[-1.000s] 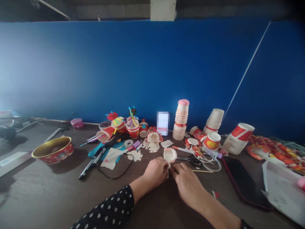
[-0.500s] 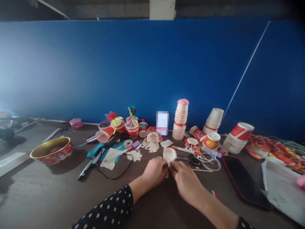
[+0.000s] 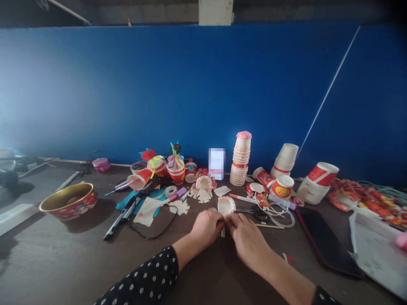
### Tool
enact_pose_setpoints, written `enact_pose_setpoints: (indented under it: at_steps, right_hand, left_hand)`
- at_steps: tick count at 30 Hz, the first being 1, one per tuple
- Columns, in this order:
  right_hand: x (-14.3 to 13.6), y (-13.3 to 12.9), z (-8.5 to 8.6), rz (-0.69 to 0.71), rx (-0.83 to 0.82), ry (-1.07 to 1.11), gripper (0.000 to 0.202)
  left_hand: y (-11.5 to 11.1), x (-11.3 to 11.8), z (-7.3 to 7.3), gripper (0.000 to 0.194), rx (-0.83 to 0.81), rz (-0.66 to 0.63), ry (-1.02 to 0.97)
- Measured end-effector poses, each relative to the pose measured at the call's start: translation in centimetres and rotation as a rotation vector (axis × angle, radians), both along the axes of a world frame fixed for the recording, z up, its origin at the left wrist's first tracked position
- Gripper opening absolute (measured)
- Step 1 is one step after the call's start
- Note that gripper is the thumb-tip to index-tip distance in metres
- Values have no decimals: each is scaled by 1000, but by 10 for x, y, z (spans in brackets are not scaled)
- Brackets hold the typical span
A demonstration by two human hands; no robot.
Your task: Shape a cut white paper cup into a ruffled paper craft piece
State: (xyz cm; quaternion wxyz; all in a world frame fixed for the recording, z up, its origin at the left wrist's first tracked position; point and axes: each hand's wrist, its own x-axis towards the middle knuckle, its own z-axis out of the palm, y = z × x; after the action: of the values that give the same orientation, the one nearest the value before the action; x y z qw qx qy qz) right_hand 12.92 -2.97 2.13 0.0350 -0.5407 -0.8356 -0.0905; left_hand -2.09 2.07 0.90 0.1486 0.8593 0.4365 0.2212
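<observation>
Cut paper-cup piece (image 3: 226,206): white inside, pale pink scalloped edge. Lies low at the dark table (image 3: 206,279), just beyond your fingertips. Your left hand (image 3: 207,228) and right hand (image 3: 249,235) pinch its near side.

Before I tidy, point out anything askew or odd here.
A red cup lies tipped over, unlike the striped cup standing to its right. A loose red scrap lies by the right forearm, apart from other clutter.

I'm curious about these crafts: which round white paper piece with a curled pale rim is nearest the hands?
The round, curled-rim white paper piece just beyond the left hand and right hand; the similar white piece sits farther back, leftward.
</observation>
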Motion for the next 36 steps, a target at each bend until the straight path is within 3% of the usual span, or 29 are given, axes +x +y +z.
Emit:
enact_pose_setpoints:
  at_steps: [6,15,23,36]
  right_hand:
    - [-2,-2,-2,5,19,9,36]
    - [11,2,-2,78,1,273,44]
    - [4,-1,-1,71,14,161,33]
    - [1,0,-1,23,24,102,34]
  left_hand:
    - [1,2,2,19,-31,50,31]
    - [1,4,7,20,-4,59,128]
    - [0,5,6,21,-19,70,111]
    - [0,4,1,15,17,128,62]
